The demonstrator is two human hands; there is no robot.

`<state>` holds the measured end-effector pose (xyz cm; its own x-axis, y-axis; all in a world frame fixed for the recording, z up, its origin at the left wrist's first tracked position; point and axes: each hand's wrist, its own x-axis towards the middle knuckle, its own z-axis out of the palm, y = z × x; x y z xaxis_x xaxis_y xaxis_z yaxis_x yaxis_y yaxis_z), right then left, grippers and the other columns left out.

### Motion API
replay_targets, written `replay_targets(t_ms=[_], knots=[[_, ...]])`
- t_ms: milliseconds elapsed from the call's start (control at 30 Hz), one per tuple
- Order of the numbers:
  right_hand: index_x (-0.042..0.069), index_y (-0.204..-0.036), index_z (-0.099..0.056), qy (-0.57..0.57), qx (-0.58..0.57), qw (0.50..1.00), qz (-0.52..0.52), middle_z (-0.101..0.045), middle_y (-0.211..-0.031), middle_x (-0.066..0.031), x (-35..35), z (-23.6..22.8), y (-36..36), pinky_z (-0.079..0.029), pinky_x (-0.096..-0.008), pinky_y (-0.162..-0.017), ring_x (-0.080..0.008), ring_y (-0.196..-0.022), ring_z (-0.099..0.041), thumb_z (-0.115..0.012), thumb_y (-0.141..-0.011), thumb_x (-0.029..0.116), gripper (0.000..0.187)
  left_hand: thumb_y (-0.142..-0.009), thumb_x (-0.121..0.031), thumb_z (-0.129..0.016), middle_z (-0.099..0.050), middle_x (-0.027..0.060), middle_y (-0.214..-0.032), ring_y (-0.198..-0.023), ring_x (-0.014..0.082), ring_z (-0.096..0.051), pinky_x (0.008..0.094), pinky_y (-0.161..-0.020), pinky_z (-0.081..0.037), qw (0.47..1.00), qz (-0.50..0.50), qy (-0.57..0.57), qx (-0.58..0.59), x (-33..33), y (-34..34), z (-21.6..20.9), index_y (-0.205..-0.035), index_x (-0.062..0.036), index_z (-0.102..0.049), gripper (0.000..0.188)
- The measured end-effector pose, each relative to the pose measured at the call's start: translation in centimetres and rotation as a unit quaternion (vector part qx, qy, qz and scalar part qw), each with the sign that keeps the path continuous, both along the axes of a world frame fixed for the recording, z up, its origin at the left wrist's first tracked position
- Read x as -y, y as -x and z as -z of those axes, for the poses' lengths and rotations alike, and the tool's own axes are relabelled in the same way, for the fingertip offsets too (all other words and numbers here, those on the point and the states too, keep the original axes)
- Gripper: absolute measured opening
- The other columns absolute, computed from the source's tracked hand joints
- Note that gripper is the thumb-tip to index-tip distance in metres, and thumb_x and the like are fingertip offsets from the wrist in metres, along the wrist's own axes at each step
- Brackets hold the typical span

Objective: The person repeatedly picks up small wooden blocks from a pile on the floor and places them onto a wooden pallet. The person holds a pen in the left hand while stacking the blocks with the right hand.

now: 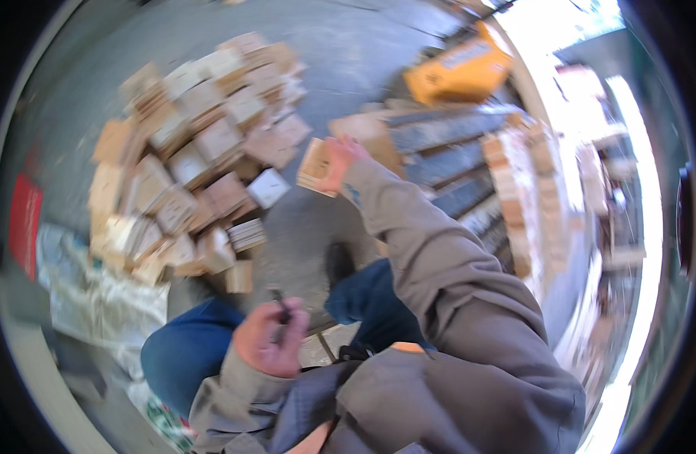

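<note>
Gripping a wooden block stack (pixel 315 168), right hand (pixel 337 160) fingers clamped; left hand (pixel 270 339) fingers around a dark tool (pixel 281 309).

Both arms wear loose grey-brown long sleeves (pixel 431 257), cuffs reaching the wrists. The legs are covered by blue trousers (pixel 189 344), apparently denim; blur obscures finer detail.

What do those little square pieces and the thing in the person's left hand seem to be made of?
The stack in the right hand, like the square pieces heaped on the floor, looks like bare unfinished wood: pale tan, matte, thin layered edges. The slim tool in the left hand looks dark, perhaps metal or plastic; blur leaves it open.
</note>
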<state>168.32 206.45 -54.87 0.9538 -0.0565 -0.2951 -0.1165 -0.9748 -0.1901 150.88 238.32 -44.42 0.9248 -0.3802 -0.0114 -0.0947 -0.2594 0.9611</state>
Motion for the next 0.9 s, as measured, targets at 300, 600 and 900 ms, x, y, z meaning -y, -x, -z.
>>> replay_targets(t_ms=[300, 600, 900], knots=[[0.0, -0.125, -0.056, 0.037, 0.089, 0.962, 0.254, -0.052, -0.124, -0.0252, 15.6, -11.7, 19.2, -0.044, -0.0458, -0.105, -0.0428, -0.124, -0.049, -0.087, -0.06, 0.045, 0.085, -0.1, -0.008, -0.062, -0.066, 0.0028, -0.092, -0.082, 0.009, -0.062, 0.0222, -0.079, -0.05, 0.994, -0.002, 0.082, -0.07, 3.0, 0.9, 3.6, -0.117, 0.0007, -0.06, 0.019], [0.001, -0.144, -0.043, 0.242, 0.087, 0.867, 0.427, -0.05, -0.128, -0.0195, 25.1, -7.0, 44.2, -0.035, -0.0455, -0.11, -0.038, -0.125, -0.048, -0.088, -0.062, 0.042, 0.102, -0.099, -0.011, -0.061, -0.065, 0.0023, -0.091, -0.079, 0.0091, -0.06, 0.0237, -0.073, -0.05, 0.998, 0.04, -0.03, -0.036, 4.5, 0.2, 8.2, -0.119, -0.0002, -0.062, 0.023], [0.009, -0.101, -0.06, 0.155, 0.22, 0.897, 0.351, -0.054, -0.119, -0.0175, 24.5, -4.7, 51.2, -0.041, -0.0481, -0.103, -0.0393, -0.115, -0.053, -0.092, -0.056, 0.026, 0.058, -0.098, -0.012, -0.06, -0.063, 0.0019, -0.089, -0.075, 0.0082, -0.057, 0.024, -0.069, -0.049, 0.992, 0.088, -0.091, -0.031, 6.3, -0.8, 11.2, -0.115, 0.0004, -0.062, 0.021]])
